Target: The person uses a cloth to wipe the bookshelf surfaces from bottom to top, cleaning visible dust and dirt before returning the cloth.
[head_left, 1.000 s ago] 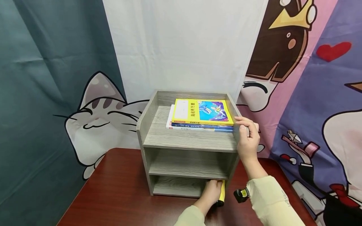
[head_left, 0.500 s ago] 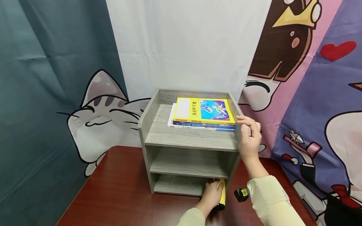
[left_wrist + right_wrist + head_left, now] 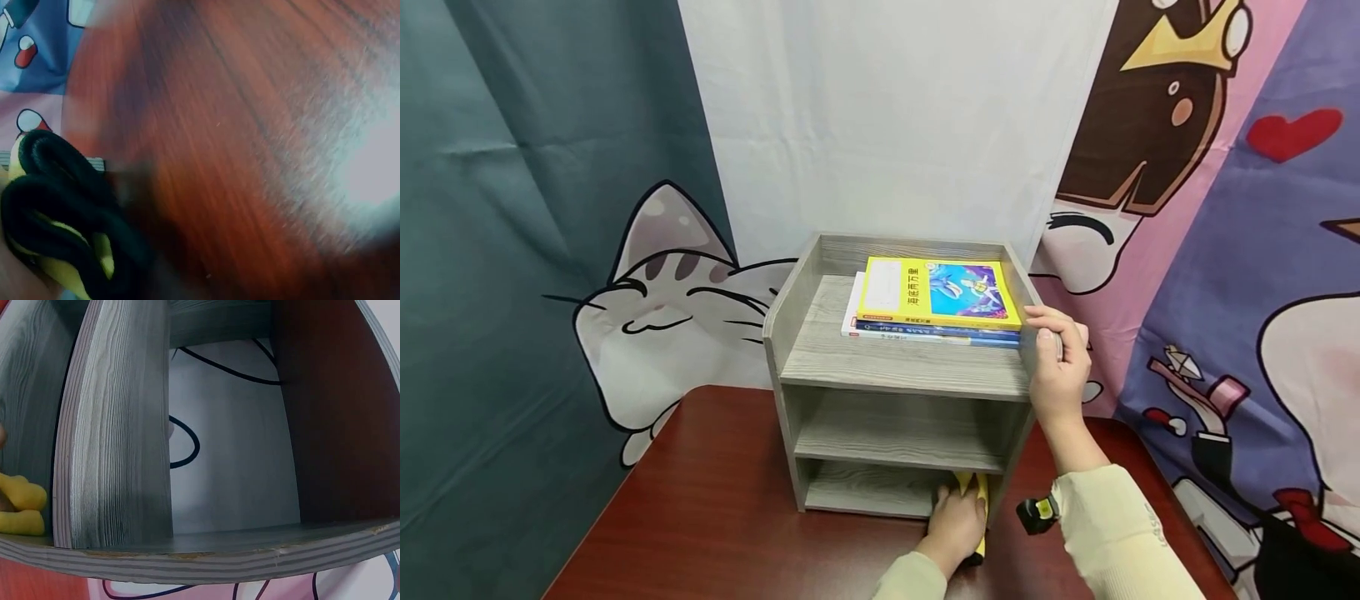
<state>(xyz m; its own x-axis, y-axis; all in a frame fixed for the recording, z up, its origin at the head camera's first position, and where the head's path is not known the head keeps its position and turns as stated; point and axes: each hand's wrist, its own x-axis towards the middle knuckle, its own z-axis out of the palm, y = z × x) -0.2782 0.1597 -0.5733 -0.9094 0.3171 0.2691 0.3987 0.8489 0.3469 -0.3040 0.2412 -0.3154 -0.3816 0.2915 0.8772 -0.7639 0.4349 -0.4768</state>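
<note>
A small grey wood-grain shelf unit (image 3: pixel 895 367) stands on the table. At the right end of its lowest compartment, my left hand (image 3: pixel 957 521) holds a folded yellow and black cloth (image 3: pixel 982 492). Thick black folds of the cloth (image 3: pixel 59 206) show large in the left wrist view, and yellow folds of the cloth (image 3: pixel 24 522) appear at the left of the right wrist view. Higher up, my right hand (image 3: pixel 1060 367) grips the unit's right side panel near its top edge. The panel hides part of that hand's fingers.
Several books (image 3: pixel 936 292), a yellow one uppermost, lie stacked on the top shelf toward the right. The dark red table (image 3: pixel 715 517) extends on both sides of the unit. Printed curtains (image 3: pixel 895 117) hang behind. A small black device (image 3: pixel 1037 515) sits at my right sleeve.
My left hand and the cloth have shifted slightly left and toward me at the lowest compartment, and the cloth's yellow side has turned partly behind the hand. My right hand stays on the panel.
</note>
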